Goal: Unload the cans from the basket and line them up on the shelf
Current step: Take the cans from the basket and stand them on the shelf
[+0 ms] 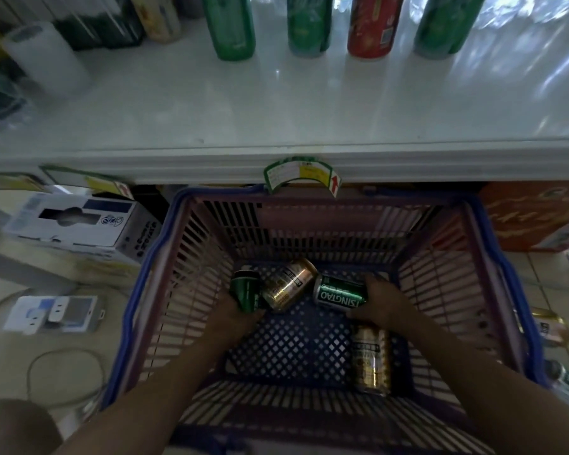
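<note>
Both my hands are down in the basket (pixel 151 257): my left hand (pixel 234 315) is closed round a dark green can (pixel 245 290), my right hand (pixel 380 302) wrapped on the green Tsingtao can (pixel 339 292); a gold can (pixel 289 284) leans between them, touching both, so lifting either may, I think, roll it away; another gold can (pixel 372 359) lies under my right wrist, and the shelf (pixel 276 110) already holds a row where a careless set-down could topple one

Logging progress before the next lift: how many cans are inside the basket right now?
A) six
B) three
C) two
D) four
D: the left hand grips a dark green can, the right hand grips the green Tsingtao can, one gold can lies between them, and another gold can lies near the basket wall.
</note>
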